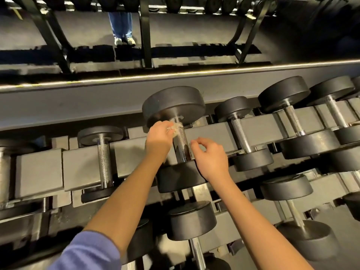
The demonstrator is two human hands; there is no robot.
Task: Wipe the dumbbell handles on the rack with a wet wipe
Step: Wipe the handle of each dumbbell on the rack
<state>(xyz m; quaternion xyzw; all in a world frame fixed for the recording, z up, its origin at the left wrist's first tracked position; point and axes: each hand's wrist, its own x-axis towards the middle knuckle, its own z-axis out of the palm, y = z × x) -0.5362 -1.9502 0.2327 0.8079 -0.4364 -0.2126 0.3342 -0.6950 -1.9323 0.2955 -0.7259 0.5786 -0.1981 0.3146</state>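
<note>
One crumpled white wet wipe (176, 129) pinched in left hand (159, 137), pressed to upper end of knurled chrome handle (182, 145) of black round-headed dumbbell (173, 106). Right hand (211, 155) loosely curled, holding nothing, just beside handle's lower part. Dumbbell lies on grey metal rack (211, 129), neighbouring black dumbbells (232, 108) either side.

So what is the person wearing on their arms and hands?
Both hands are bare: no gloves, rings or watch show on the left hand or the right hand. The left arm has a blue-purple sleeve down to about the elbow; the rest is uncovered. The right arm shows no sleeve in view.
</note>
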